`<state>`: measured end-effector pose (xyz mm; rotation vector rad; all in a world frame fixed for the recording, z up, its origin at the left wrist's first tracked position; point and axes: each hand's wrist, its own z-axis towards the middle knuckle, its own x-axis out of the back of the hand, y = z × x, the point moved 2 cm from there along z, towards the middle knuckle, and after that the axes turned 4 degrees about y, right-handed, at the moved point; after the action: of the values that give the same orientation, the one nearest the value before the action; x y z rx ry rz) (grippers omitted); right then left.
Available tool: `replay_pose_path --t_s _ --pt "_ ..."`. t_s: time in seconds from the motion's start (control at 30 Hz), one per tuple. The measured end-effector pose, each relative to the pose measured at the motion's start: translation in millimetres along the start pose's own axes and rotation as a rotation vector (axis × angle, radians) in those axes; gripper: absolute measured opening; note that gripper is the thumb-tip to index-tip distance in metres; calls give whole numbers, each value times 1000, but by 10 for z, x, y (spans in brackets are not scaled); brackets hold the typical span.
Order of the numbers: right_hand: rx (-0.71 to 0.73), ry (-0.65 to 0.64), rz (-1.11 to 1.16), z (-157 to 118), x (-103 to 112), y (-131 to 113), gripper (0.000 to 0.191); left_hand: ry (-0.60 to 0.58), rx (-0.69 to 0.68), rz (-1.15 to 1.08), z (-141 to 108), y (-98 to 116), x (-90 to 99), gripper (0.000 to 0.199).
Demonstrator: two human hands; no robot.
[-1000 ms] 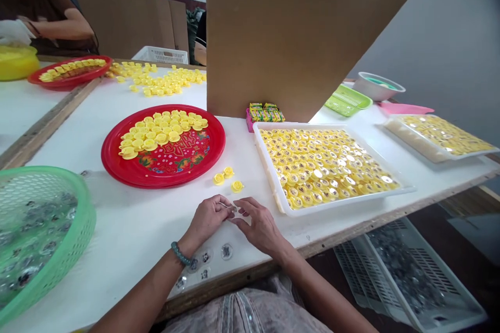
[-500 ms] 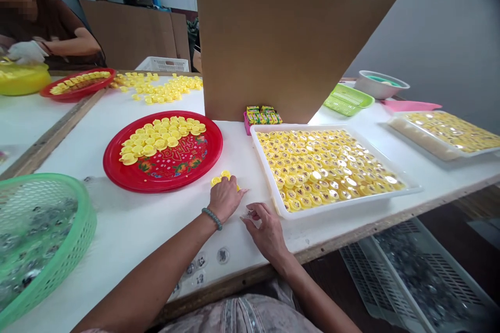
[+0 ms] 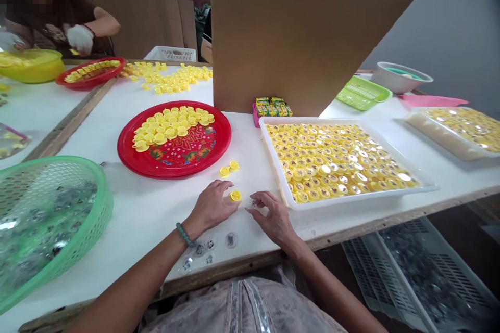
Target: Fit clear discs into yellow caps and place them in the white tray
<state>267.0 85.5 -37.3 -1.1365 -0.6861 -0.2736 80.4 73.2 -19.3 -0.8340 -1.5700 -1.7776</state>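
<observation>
My left hand (image 3: 213, 205) has its thumb and forefinger around a small round yellow cap (image 3: 235, 196) at the table's surface. Pinched in my right hand (image 3: 271, 217) is a small clear disc (image 3: 254, 202) with a dark print, partly hidden by the fingers. Two more yellow caps (image 3: 229, 169) lie just beyond my left hand. Nearer to me are several clear printed discs (image 3: 230, 240) flat on the white table. To the left, a red plate (image 3: 128, 158) carries many yellow caps.
A white tray (image 3: 282, 192) of disc-topped yellow caps stands to the right. A green basket (image 3: 102, 203) of clear discs is at the left. A cardboard panel (image 3: 292, 36) rises ahead, with a pink box (image 3: 256, 116) at its foot. A gloved co-worker (image 3: 80, 39) sits across.
My left hand has drawn back toward me with one yellow cap, leaving two behind. The right hand still pinches the disc. The view has shifted, and the co-worker's gloved hands have moved.
</observation>
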Motion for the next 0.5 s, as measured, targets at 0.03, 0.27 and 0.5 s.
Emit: replay_pose_path --t_s 0.03,0.27,0.5 --pt "0 3 -17 33 17 -8 24 43 31 18 -12 16 -30 42" --pt "60 -88 -128 163 94 -5 27 -25 -70 -34 52 -33 -171 16" --pt "201 -293 -92 316 -85 5 31 -69 4 -364 -6 -250 -193 39"
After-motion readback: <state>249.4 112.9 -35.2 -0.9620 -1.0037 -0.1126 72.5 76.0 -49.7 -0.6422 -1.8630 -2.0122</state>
